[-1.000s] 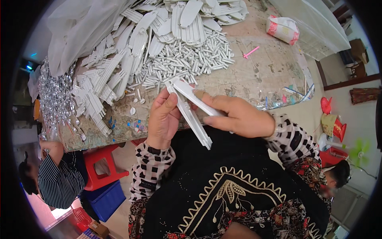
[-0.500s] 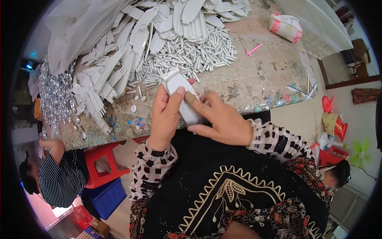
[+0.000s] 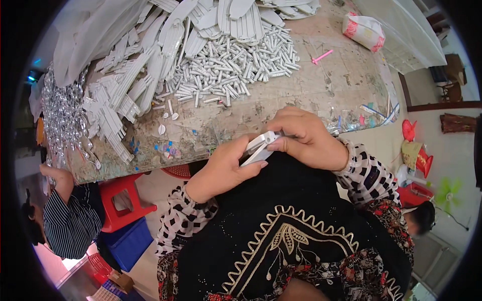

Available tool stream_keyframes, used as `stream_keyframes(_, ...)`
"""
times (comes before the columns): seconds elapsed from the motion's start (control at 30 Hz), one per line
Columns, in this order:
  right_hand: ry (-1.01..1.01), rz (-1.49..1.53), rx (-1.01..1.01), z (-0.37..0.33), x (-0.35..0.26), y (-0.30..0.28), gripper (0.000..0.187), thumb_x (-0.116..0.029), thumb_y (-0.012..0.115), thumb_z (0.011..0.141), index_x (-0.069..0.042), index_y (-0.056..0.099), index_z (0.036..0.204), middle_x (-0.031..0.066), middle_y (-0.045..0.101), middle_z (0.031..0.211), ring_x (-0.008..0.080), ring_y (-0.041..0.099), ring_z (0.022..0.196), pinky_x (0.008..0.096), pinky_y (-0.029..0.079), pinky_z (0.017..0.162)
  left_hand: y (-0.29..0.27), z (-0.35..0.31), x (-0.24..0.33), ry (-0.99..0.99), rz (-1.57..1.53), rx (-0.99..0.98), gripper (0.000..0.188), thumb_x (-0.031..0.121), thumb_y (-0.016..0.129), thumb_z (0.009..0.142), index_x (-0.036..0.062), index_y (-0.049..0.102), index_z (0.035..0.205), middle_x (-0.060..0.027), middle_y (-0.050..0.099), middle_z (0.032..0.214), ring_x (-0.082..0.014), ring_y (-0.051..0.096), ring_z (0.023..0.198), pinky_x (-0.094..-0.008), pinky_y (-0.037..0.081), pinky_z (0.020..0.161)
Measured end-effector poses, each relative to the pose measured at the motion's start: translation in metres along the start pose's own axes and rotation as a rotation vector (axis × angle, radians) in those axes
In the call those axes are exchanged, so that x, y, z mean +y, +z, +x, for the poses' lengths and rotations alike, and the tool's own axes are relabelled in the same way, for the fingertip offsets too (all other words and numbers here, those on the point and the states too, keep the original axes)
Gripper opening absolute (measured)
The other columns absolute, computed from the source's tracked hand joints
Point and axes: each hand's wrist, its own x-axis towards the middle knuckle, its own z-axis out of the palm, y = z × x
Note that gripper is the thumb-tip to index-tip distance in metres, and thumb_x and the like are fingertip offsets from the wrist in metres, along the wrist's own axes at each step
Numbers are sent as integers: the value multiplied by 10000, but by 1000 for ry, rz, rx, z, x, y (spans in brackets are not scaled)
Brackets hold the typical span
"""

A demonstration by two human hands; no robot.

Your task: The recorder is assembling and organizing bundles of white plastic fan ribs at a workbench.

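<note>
A white plastic piece (image 3: 257, 156) is held edge-on above my lap, at the table's near edge. Its two long layers stand apart in a narrow V and meet near the right end. My left hand (image 3: 223, 168) grips it from the left, with the thumb along the lower layer. At the joined end my right hand (image 3: 314, 143) is closed, its thumb and fingers pinching there; whether a small part sits between those fingertips is hidden. Beyond my hands lie a heap of short white tubes (image 3: 241, 62) and a pile of flat ribbed white plastic pieces (image 3: 173, 32).
Silvery strands (image 3: 63, 110) hang at the table's left side. A pink stick (image 3: 322, 56) and a pink-and-white soft packet (image 3: 363, 32) lie at the far right. Another person in a striped shirt (image 3: 73, 220) sits at left, near a red stool (image 3: 124, 200) and blue crate (image 3: 128, 243).
The white piece has turned from face-up to edge-on and come lower, and its layers now show a gap. My right hand has shifted from its face to its right end.
</note>
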Motion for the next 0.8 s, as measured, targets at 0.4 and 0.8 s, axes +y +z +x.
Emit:
stream_keyframes(0.4, -64, -394, 39, 47, 62, 45, 231, -138, 643, 823, -58, 662, 1038, 111, 604, 895, 255, 588, 839, 344, 480, 728, -12, -46, -45, -119, 176, 323, 305, 267, 629, 877, -9, 562, 987, -214, 608, 733, -386, 615, 663, -404, 480, 606)
stream_keyframes(0.8, -247, -460, 60, 88, 74, 94, 237, -34, 630, 774, -79, 594, 1004, 69, 549, 913, 209, 564, 865, 348, 463, 745, -39, -59, -39, -326, 687, 240, 228, 172, 552, 872, -19, 479, 974, -251, 616, 720, -445, 610, 704, -523, 479, 657)
